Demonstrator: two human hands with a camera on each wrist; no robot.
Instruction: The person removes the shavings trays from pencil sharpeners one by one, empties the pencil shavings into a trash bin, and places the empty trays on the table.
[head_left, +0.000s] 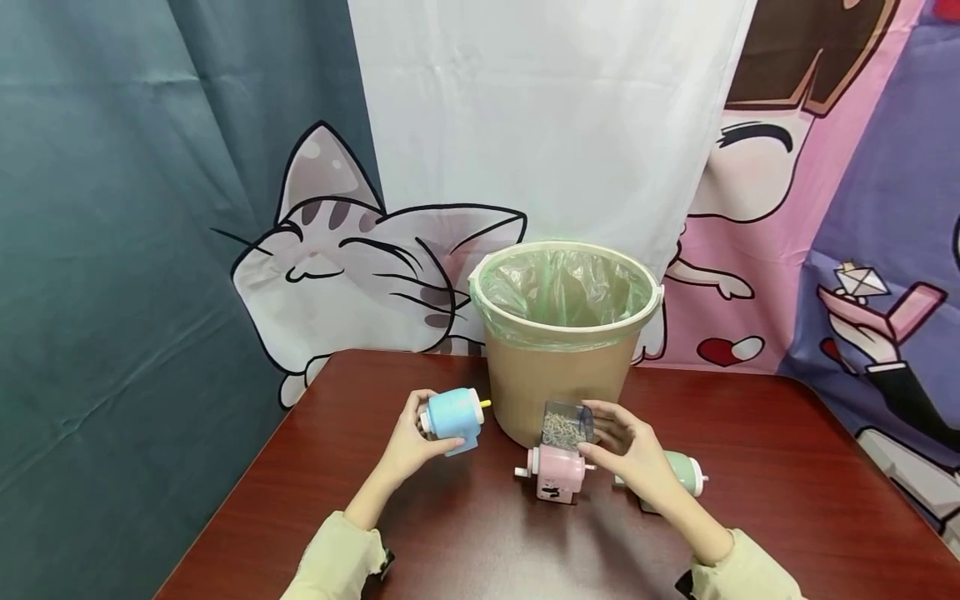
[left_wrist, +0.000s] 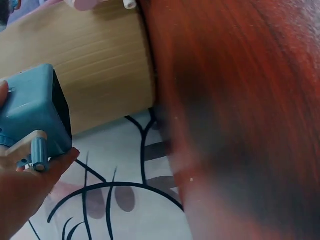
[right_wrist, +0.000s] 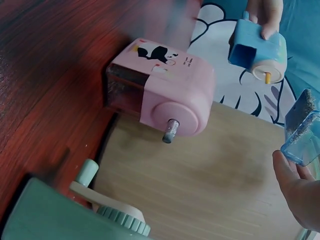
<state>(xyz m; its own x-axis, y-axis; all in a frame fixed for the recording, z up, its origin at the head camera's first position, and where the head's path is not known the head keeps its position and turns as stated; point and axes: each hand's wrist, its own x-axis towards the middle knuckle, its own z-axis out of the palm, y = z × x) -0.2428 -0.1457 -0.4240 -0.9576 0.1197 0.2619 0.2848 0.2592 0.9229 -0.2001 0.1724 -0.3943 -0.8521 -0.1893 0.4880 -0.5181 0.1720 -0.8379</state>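
My left hand (head_left: 411, 440) grips a light blue crank pencil sharpener (head_left: 453, 413), raised over the table, with a yellow pencil tip sticking out of its front. In the right wrist view, the blue sharpener (right_wrist: 250, 42) shows a hollow drawer slot. A clear bluish shavings drawer (head_left: 564, 423) is pinched between the thumb and fingers of my right hand (head_left: 628, 446), and grey-brown shavings cover its inside. Just below the drawer, a pink sharpener (head_left: 561, 475) with a panda print stands on the table, a pencil in its front hole.
Behind the hands stands a tan bin (head_left: 566, 367) lined with a thin green bag. Partly covered by my right forearm, a green sharpener (head_left: 686, 473) sits on the red-brown table (head_left: 465, 533). A cartoon-printed curtain (head_left: 555, 125) hangs behind the table.
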